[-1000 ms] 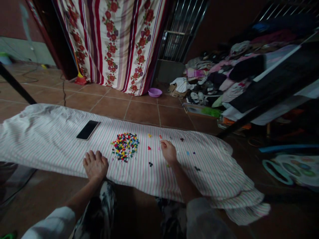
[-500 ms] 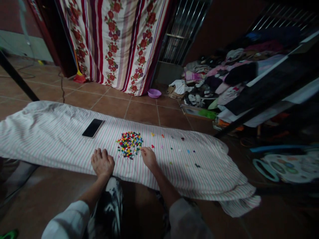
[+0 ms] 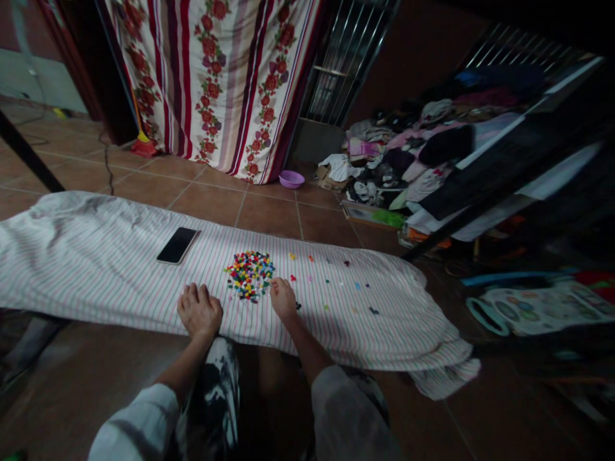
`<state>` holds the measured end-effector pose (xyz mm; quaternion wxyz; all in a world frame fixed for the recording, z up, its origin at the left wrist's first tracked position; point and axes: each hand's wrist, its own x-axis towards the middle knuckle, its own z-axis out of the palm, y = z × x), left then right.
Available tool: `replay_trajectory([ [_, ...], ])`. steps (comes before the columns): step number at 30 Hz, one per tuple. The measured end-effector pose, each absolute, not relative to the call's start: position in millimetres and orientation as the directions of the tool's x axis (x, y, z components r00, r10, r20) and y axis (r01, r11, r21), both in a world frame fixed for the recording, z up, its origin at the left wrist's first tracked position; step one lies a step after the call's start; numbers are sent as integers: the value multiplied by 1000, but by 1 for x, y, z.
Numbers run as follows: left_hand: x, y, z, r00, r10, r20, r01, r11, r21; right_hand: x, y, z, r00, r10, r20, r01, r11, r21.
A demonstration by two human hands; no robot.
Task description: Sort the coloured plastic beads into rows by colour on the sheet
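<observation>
A round pile of small multicoloured pieces (image 3: 248, 275) lies on the striped cloth (image 3: 120, 256). At the pile's right edge is my right hand (image 3: 282, 297), its fingers pinched together; whatever is between the fingertips is too small to make out. My left hand (image 3: 199, 310) rests flat on the cloth near its front edge, left of the pile, fingers spread and holding nothing. Right of the pile, small groups sorted by colour are spread out, among them yellow pieces (image 3: 293, 256), red pieces (image 3: 293, 278), light blue pieces (image 3: 357, 286) and dark grey-green pieces (image 3: 373, 310).
A phone (image 3: 178, 245) lies on the cloth, left of the pile. Beyond the cloth are a purple bowl (image 3: 291, 179) on the tiled floor, a floral curtain (image 3: 230, 83) and a heap of clothes (image 3: 408, 147). Dark bars (image 3: 29, 150) stand at both sides.
The view has shifted slightly. My right hand remains at the pile's right edge, its fingers a little higher against it. Black pieces now show beside my right wrist. My left hand stays flat.
</observation>
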<state>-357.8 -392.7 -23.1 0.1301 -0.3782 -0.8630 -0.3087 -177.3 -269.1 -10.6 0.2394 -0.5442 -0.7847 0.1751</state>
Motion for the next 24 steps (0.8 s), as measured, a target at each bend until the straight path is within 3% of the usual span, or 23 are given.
replay_trajectory([
  [24,-358,-393,-25,-666,562,490,745,490,452,-175,-271,-16,-302,918,258,780,394,-487],
])
